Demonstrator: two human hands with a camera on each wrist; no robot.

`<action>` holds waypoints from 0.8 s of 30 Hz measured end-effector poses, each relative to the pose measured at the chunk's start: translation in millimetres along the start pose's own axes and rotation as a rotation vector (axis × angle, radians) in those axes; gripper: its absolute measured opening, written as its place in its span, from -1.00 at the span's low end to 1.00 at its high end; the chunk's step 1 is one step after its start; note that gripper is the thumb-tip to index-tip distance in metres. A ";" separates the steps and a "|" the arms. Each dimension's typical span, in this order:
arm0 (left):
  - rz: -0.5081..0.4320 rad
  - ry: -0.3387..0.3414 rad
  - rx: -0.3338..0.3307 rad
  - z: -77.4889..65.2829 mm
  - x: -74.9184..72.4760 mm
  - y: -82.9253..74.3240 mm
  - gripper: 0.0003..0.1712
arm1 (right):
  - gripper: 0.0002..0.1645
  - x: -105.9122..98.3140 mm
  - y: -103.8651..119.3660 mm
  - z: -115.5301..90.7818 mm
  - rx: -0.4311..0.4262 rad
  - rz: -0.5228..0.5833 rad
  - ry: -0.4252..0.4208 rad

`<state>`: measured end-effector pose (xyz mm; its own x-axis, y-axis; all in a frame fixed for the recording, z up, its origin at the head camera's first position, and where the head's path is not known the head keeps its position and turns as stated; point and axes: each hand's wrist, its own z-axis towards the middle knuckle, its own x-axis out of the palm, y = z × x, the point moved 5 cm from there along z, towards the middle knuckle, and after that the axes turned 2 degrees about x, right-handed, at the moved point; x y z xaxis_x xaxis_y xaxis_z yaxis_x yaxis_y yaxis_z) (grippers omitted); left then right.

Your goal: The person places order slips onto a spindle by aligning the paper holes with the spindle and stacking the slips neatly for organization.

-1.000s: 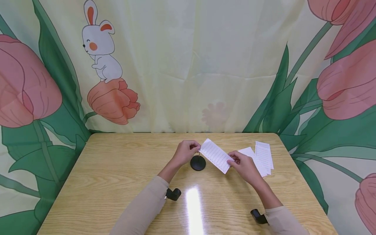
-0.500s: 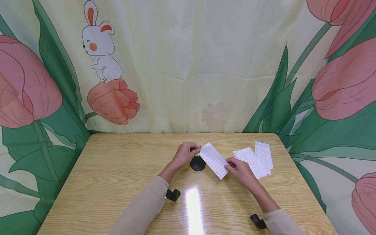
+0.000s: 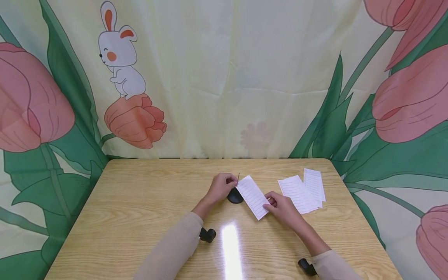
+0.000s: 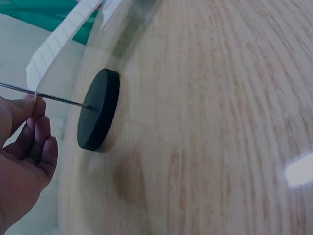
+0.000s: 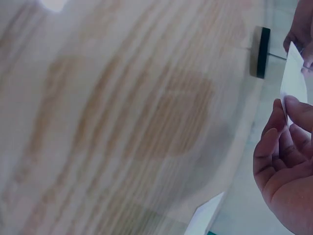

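Rows of small printed lines run across the white rectangular paper slip (image 3: 252, 197) held between the two hands, and similar rows mark the white paper slips (image 3: 301, 195) lying overlapped near the far right corner of the wood-grain table (image 3: 140, 206); the print is too small to read. The left hand (image 3: 220, 186) pinches the held slip's upper corner between thumb and finger, right at the thin metal rod (image 4: 63, 100) that rises from the round black base (image 4: 98, 110). The right hand (image 3: 282, 206) grips the slip's lower right edge between thumb and fingers. The slip is off the tabletop, slanting down toward the near edge, beside the base, which stands on the table a little right of the far edge's middle.

Compared with one second ago, the held slip has swung steeper and closer to the near edge, the right hand has moved the same way, and more of the overlapped slips shows.

The held slip and the left hand partly cover the base in the head view. Whether the rod pierces the paper or only touches it seems impossible to tell. The table's near edge is cut off below the head view.
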<state>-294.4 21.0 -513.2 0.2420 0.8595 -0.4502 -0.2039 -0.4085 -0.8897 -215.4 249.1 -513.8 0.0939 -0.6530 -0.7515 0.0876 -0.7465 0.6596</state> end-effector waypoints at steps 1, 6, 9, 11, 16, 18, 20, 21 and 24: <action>0.000 -0.001 -0.003 -0.5 0.9 1.1 -0.90 | -0.78 1.4 0.2 -0.3 -0.004 0.003 0.003; 0.006 -0.002 -0.001 -2.0 3.8 4.9 -0.91 | -0.79 5.4 -1.1 -1.2 -0.010 -0.004 -0.002; 0.026 0.003 -0.001 -2.0 5.3 7.5 -0.92 | -0.79 7.7 -3.3 -1.5 0.020 -0.015 0.007; 0.036 0.007 -0.010 -2.3 6.2 9.7 -0.92 | -0.79 9.4 -4.4 -1.4 0.041 -0.035 0.016; 0.038 0.005 -0.020 -2.8 6.9 12.8 -0.92 | -0.77 12.4 -4.7 -0.8 0.066 -0.078 0.025; 0.038 0.001 -0.017 -2.6 7.2 13.0 -0.92 | -0.76 13.5 -4.5 -1.0 0.055 -0.087 0.025; 0.040 -0.002 -0.022 -2.1 7.8 13.5 -0.93 | -0.76 14.8 -4.6 -1.4 0.041 -0.099 0.026; 0.043 -0.003 -0.024 -1.8 8.3 13.9 -0.93 | -0.76 15.6 -4.9 -1.7 0.032 -0.106 0.029; 0.055 -0.009 -0.036 -1.5 9.9 15.5 -0.93 | -0.76 17.8 -6.2 -2.0 0.016 -0.123 0.028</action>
<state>-293.8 22.7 -531.6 0.2224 0.8381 -0.4981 -0.1823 -0.4661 -0.8658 -212.3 242.3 -531.3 0.1113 -0.5522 -0.8262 0.0848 -0.8231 0.5616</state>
